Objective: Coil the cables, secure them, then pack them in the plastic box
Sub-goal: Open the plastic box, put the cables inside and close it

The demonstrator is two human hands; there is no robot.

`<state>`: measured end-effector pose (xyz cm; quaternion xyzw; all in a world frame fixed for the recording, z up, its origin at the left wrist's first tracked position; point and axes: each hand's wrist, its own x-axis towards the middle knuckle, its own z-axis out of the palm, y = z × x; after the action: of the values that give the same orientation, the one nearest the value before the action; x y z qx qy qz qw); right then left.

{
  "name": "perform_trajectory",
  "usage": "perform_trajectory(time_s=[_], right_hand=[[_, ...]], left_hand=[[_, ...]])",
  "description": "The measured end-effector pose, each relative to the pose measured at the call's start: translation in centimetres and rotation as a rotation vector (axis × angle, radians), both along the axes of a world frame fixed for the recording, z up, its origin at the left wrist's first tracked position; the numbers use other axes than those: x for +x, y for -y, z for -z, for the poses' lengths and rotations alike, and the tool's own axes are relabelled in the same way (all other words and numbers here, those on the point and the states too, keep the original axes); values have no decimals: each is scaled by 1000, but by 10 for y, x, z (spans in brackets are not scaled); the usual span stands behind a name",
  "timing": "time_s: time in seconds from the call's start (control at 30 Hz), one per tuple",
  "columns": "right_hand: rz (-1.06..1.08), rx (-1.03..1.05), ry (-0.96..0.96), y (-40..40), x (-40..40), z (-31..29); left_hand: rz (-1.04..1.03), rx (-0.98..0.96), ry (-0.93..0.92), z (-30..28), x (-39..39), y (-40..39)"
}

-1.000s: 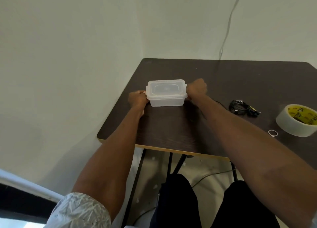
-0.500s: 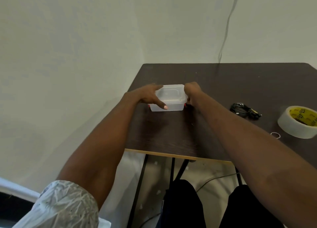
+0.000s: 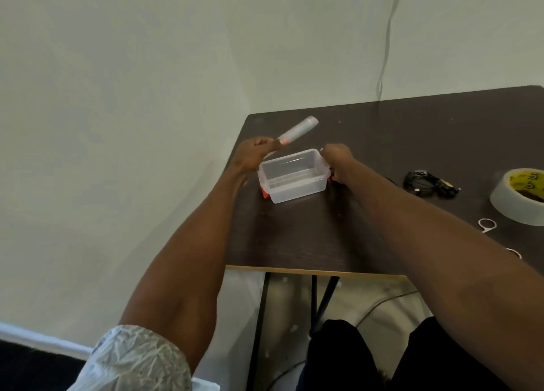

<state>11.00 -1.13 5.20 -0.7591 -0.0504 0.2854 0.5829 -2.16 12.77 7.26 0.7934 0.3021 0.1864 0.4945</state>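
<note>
The lid [image 3: 297,132] has come off the box [image 3: 294,175]: a second ago it sat shut with a hand at each end, and now the left hand [image 3: 254,155] pinches the lid by one edge and holds it tilted up at about 11 o'clock from the box, clear of the rim. The right hand [image 3: 337,162] is curled against the box's right end, steadying it by the red clip there; how firmly it grips I cannot tell. The box stands open and bare inside, near the left edge of the tabletop [image 3: 309,237]. So the container is ready, but nothing is packed. The cable [image 3: 426,181] lies in a loose black bundle at 3 o'clock from the box, well apart, with the tape [image 3: 521,196] beyond it and a small ring [image 3: 487,224] nearer the front edge. Coiling and securing look undone.
</note>
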Motion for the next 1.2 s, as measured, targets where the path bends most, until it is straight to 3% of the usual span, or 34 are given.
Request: perform_trajectory(time_s=[0.1,0.17,0.27,0.37,0.47,0.6,0.8,1.03,1.2], right_hand=[[-88,-230,311,-2,-3,7],[-169,-414,506,-3,-7,6],[-182,-530,680,-9,-10,6],[-221,-600,753,-13,-13,2],[-201,-613,811,-19,-9,-2],[-170,-590,855,-26,-9,-2],[-99,-548,933,-28,-12,12],[-51,-432,1082,-9,-23,11],[-105,-364,1054,22,-4,6]], left_hand=[[-281,40,11,5,6,-5],[-435,130,-132,14,6,-9],[-475,165,-348,34,0,-18],[-455,101,-420,39,-1,-26],[-472,215,-290,56,-6,-28],[-315,469,-125,99,-22,-30],[-163,405,159,101,-14,-33],[-378,391,388,90,-23,-36],[-462,664,426,65,-7,-13]])
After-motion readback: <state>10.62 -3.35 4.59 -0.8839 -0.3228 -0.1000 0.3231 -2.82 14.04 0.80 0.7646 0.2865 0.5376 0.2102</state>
